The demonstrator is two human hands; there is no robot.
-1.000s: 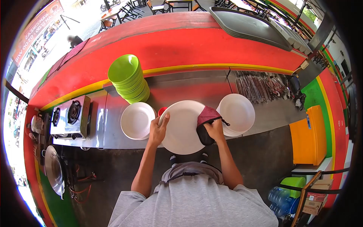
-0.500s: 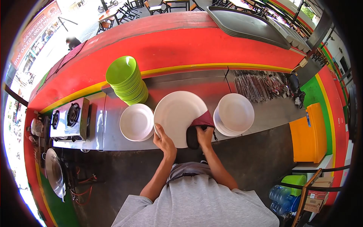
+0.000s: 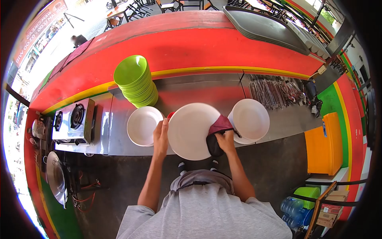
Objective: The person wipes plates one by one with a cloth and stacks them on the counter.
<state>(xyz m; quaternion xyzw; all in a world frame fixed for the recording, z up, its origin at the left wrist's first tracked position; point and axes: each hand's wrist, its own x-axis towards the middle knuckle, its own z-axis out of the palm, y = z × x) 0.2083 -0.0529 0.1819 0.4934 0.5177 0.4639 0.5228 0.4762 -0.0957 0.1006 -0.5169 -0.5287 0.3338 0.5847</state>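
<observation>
One round plate [image 3: 191, 129], without a long axis, is over the front of the bench [image 3: 118, 135], between the left hand [image 3: 160, 138] at its rim, grip unclear, and the right hand [image 3: 225, 140] pinching a cloth [image 3: 220, 125] against it.

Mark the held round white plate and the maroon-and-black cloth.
Round white plate [image 3: 191, 130], head view: middle of its upper face.
Maroon-and-black cloth [image 3: 219, 125], head view: its maroon part.
</observation>
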